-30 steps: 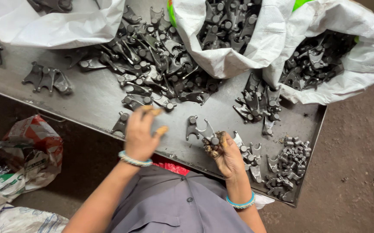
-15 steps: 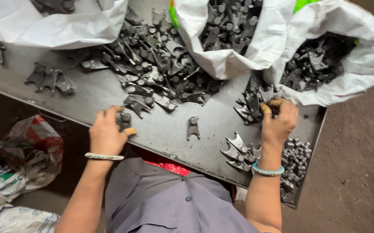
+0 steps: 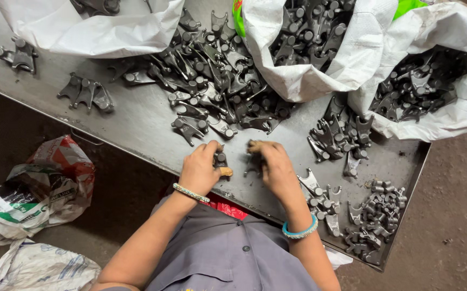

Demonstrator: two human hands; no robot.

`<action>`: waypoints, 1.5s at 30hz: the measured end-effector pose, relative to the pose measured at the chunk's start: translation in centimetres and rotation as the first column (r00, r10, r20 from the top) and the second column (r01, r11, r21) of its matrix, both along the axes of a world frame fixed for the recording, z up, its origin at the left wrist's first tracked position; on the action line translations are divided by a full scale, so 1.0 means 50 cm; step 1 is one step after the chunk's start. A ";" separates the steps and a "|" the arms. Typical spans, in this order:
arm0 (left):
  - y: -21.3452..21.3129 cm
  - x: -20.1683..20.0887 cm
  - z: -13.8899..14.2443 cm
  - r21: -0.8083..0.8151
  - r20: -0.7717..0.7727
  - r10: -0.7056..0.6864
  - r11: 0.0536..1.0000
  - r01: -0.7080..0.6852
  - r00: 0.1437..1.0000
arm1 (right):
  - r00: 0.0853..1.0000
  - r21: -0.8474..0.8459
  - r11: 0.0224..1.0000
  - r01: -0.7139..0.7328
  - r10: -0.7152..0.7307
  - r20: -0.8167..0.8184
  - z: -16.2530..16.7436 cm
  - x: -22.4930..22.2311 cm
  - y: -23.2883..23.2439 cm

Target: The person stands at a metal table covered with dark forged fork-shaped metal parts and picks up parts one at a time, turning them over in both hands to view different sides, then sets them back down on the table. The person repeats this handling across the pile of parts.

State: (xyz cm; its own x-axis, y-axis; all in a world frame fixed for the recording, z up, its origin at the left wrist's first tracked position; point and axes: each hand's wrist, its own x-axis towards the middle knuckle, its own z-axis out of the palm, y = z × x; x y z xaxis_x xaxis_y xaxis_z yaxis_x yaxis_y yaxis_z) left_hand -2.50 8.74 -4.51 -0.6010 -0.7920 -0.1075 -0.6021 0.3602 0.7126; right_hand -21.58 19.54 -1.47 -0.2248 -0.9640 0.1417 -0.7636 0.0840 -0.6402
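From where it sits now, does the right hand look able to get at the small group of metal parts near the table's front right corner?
Probably yes. The right hand is on the table, and the small group of metal parts lies in the open on that same side, with only a few loose pieces between.

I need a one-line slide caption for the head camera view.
Two hands, left hand and right hand, each hold a dark metal part on a steel table beside open white sacks.
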 end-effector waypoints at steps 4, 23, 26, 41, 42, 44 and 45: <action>0.006 -0.018 -0.016 -0.008 -0.055 0.029 1.000 -0.029 0.998 | 0.987 0.149 0.979 0.143 -0.152 0.051 -0.001 -0.004 0.046; 0.027 -0.055 -0.027 0.595 -0.421 0.262 0.802 0.047 0.868 | 0.651 -0.020 0.918 0.396 -0.265 0.712 -0.077 -0.017 0.133; 0.038 -0.072 -0.015 0.583 -0.455 0.233 0.808 0.089 0.860 | 0.329 0.023 0.916 0.402 -0.168 0.929 -0.100 -0.026 0.147; 0.070 -0.087 -0.026 0.575 -0.603 0.230 0.789 0.216 0.764 | -0.243 0.281 0.911 0.300 -0.212 0.947 -0.139 -0.004 0.156; 0.070 -0.085 -0.027 0.573 -0.585 0.219 0.793 0.207 0.780 | -0.230 0.271 0.919 0.288 -0.209 0.951 -0.138 -0.001 0.155; 0.066 -0.080 -0.026 0.581 -0.571 0.208 0.786 0.212 0.794 | -0.183 0.262 0.931 0.255 -0.220 0.958 -0.135 0.003 0.152; 0.061 -0.076 -0.023 0.591 -0.574 0.206 0.775 0.226 0.793 | -0.150 0.264 0.935 0.236 -0.233 0.961 -0.133 0.007 0.151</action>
State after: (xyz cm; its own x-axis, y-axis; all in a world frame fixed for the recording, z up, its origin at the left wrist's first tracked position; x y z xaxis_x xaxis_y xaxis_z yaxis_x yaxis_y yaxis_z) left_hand -6.29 11.79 -5.66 -0.7164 -0.6729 -0.1841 0.0074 -0.2711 0.9625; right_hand -21.24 27.09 -8.14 -0.3298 -0.8114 -0.4826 0.7493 0.0860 -0.6567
